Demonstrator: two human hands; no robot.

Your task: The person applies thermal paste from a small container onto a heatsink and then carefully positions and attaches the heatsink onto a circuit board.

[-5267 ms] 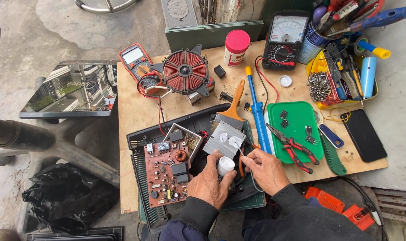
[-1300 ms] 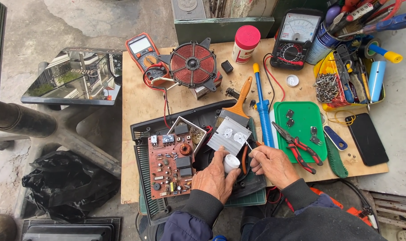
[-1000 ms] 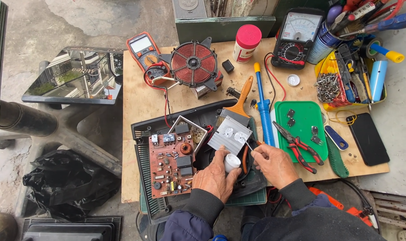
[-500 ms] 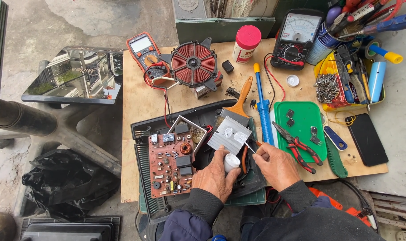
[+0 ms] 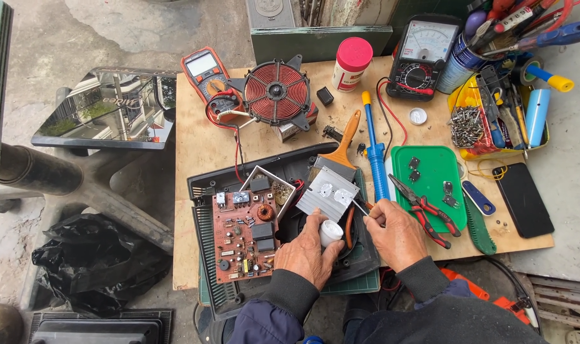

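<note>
My left hand (image 5: 309, 251) grips a small white jar (image 5: 330, 232) low over the open black appliance case (image 5: 204, 191). My right hand (image 5: 397, 232) pinches a thin metal tool (image 5: 359, 206) whose tip touches a silver heat sink (image 5: 328, 192) with two white paste-covered spots. A red circuit board (image 5: 243, 240) lies in the case left of my hands. A paintbrush (image 5: 341, 148) rests just above the heat sink.
On the wooden board: a copper induction coil (image 5: 277, 93), orange multimeter (image 5: 207, 71), analog meter (image 5: 420, 58), pink-lidded jar (image 5: 352, 62), blue desoldering pump (image 5: 375, 153), green tray (image 5: 430, 172) with pliers (image 5: 427, 210), yellow screw box (image 5: 481, 121), black phone (image 5: 522, 199). Glass cooktop panel (image 5: 108, 108) lies left.
The view has shifted slightly. My hands stay over the heat sink, with the right hand's tool tip making small moves on it.
</note>
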